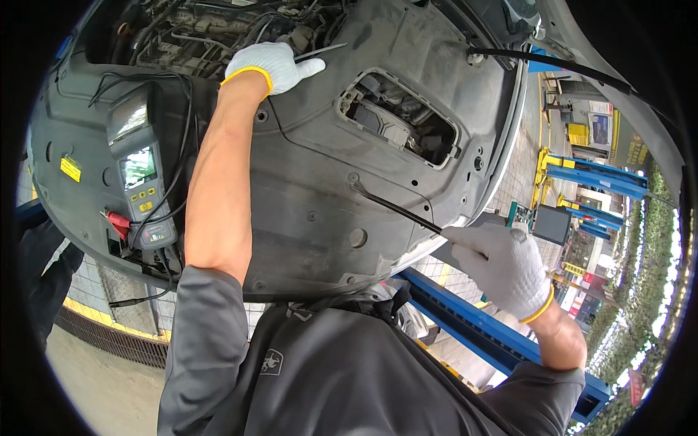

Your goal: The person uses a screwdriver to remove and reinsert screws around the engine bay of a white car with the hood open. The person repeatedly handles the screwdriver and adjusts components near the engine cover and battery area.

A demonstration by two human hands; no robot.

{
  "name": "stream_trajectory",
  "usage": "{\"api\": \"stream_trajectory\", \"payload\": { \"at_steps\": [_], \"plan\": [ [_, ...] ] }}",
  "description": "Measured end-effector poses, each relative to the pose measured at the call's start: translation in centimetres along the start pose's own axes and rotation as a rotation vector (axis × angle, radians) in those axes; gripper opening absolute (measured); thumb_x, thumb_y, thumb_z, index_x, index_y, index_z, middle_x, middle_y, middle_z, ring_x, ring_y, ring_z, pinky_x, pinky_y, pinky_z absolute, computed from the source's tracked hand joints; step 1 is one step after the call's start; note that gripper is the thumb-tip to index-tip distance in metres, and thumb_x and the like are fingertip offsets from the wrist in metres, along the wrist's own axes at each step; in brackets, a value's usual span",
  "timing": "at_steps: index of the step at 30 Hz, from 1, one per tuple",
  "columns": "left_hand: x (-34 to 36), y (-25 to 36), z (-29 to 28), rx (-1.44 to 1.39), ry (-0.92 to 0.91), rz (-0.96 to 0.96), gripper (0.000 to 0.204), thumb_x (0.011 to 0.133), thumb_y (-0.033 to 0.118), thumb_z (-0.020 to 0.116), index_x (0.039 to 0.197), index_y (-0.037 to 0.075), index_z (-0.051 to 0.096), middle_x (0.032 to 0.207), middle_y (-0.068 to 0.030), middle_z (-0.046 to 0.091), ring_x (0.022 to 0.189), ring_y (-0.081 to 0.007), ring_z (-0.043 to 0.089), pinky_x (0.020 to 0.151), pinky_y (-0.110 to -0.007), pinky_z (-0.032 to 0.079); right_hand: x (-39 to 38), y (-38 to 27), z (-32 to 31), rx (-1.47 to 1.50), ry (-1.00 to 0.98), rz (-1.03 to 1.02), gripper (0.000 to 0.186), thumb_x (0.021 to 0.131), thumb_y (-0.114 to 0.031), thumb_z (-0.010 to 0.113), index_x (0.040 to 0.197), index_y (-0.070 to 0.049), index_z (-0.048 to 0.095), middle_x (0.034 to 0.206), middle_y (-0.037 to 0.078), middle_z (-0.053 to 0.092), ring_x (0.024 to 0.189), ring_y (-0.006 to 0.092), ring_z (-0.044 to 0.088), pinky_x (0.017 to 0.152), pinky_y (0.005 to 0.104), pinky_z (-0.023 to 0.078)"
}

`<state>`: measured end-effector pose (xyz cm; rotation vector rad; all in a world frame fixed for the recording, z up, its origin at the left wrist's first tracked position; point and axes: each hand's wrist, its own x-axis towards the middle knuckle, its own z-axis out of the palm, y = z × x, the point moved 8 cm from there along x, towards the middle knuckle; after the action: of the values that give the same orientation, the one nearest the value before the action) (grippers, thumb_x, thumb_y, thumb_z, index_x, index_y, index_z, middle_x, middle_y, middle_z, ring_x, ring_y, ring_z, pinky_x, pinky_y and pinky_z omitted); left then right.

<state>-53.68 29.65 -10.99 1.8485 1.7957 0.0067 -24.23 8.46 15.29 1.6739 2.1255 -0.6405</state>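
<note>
My right hand (502, 265), in a white knit glove with a yellow cuff, is closed around the end of a long, slim dark pry tool (400, 210). The tool's slightly bent tip meets the dark plastic cover (313, 251) just beside a small round fastener (354, 176). My left hand (273, 67), gloved the same way, rests farther off at the edge of the engine bay (211, 43). Its thumb stretches to the right; the other fingers are mostly hidden. A thin grey pointed strip (321, 51) shows beyond that thumb; whether the hand touches it I cannot tell.
A handheld tester (142, 174) with a lit screen, a red clamp (116, 220) and black cables lies on the cover at left. Right of centre, a rectangular opening (400, 120) shows parts below. A hood strut (560, 64) and blue lift arm (465, 320) stand at right.
</note>
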Motion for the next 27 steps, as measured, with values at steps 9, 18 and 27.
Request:
{"api": "stream_trajectory", "payload": {
  "at_steps": [9,18,27],
  "plan": [
    [-0.8,0.5,-0.6,0.036,0.042,-0.003,0.100,0.106,0.090,0.047,0.126,-0.001,0.083,0.122,-0.0278,0.083,0.120,-0.0469,0.078,0.106,-0.057,0.061,-2.2,2.0,4.0,0.222,0.090,0.113,0.029,0.103,-0.009,0.073,0.128,0.002,0.084,0.098,0.022,0.082,0.087,0.0330,0.081,0.081,0.0397,0.062],
    [-0.5,0.6,-0.5,0.068,0.123,0.024,0.112,0.104,0.096,0.039,0.116,-0.005,0.085,0.119,-0.0290,0.082,0.116,-0.0496,0.078,0.104,-0.056,0.060,-5.2,3.0,8.8,0.072,0.282,0.056,0.033,0.101,-0.013,0.080,0.134,-0.012,0.084,0.090,0.017,0.078,0.077,0.0362,0.079,0.066,0.0434,0.061],
    [-0.7,0.9,-0.8,0.112,-0.033,-0.041,0.105,0.107,0.092,0.037,0.136,0.000,0.081,0.132,-0.0248,0.082,0.127,-0.0451,0.076,0.110,-0.057,0.059,-6.5,3.7,14.5,0.239,0.296,0.160,0.034,0.104,-0.009,0.078,0.138,-0.005,0.082,0.100,0.021,0.079,0.084,0.0384,0.079,0.073,0.0433,0.061]
  ]
}}
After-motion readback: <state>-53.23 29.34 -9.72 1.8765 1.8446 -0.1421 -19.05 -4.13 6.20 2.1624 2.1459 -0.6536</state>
